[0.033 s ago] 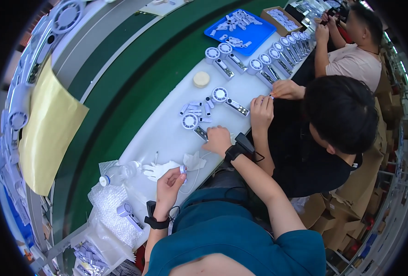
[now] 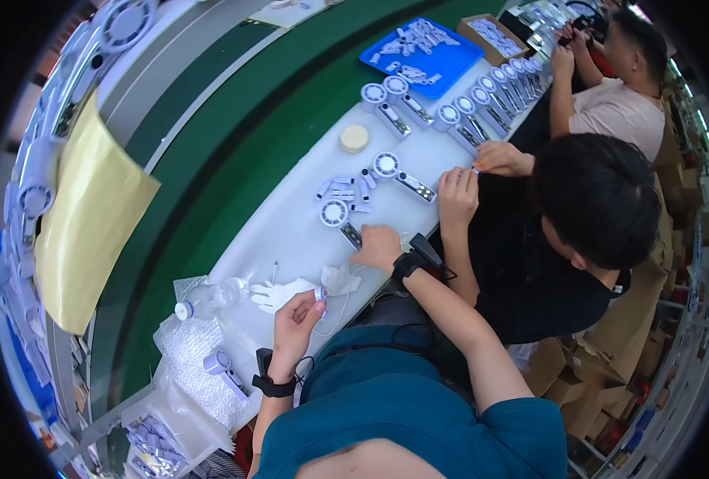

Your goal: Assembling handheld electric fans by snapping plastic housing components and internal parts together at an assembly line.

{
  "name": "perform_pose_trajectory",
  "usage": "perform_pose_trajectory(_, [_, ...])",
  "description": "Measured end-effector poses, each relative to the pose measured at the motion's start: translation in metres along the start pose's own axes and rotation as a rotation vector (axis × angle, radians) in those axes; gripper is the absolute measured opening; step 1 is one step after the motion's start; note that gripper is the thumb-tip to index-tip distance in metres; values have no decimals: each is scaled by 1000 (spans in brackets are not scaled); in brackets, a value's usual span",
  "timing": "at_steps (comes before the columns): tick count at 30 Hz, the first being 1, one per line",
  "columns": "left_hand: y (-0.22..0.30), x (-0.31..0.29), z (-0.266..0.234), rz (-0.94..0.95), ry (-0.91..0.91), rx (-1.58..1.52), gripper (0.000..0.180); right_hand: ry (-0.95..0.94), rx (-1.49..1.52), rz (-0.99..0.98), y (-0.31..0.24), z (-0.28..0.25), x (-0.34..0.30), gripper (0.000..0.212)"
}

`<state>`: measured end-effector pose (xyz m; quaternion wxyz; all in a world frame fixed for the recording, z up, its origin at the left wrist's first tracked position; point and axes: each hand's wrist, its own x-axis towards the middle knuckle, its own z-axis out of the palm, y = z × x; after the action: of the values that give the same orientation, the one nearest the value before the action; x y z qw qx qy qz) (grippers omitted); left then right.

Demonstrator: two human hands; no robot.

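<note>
My left hand (image 2: 297, 321) is closed in a pinch on a small pale lilac plastic piece (image 2: 320, 294), held up over the table's near edge. Farther right, my right hand (image 2: 377, 247) has its fingers bent around the lower end of a handheld fan (image 2: 333, 213). This fan lies with a round lilac head and an opened handle showing inner parts; my hand hides the handle's tip. Just beyond it is a loose group of small lilac pieces (image 2: 342, 191). A second handheld fan (image 2: 386, 165) lies close by, its handle also opened.
On the left are a white glove (image 2: 278, 295), a clear bottle (image 2: 210, 303), bubble wrap (image 2: 190, 351) and another fan (image 2: 225, 370). A round cream disc (image 2: 354, 138), several fans in a row, and a blue tray (image 2: 450, 76) stand farther back. A co-worker (image 2: 578, 215) sits close on my right.
My right hand's fingers have shifted slightly at the fan handle's end. My left hand stays in its pinch. The whole view has moved a little.
</note>
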<state>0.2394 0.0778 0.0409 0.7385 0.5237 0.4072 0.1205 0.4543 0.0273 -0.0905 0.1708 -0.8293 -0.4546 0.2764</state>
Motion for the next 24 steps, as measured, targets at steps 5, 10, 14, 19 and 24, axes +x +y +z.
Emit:
perform_pose_trajectory(5, [2,-10,-5,162,64,-40,24,-701,1400,309,-19,-3,-18,37])
perform_pose_trajectory(10, [20,-13,6,323,111,-16,23,-763,1833,161,-73,-51,-63,39])
perform_pose_trajectory(14, [35,-16,17,402,193,110,23,-404,1828,149,-113,-69,-89,36])
perform_pose_trajectory(19, [39,-19,19,370,232,142,20,-136,1637,-120,-132,-66,-106,39])
perform_pose_trajectory(24, [37,-21,13,379,178,71,19,-141,1587,-177,-132,-59,-117,47])
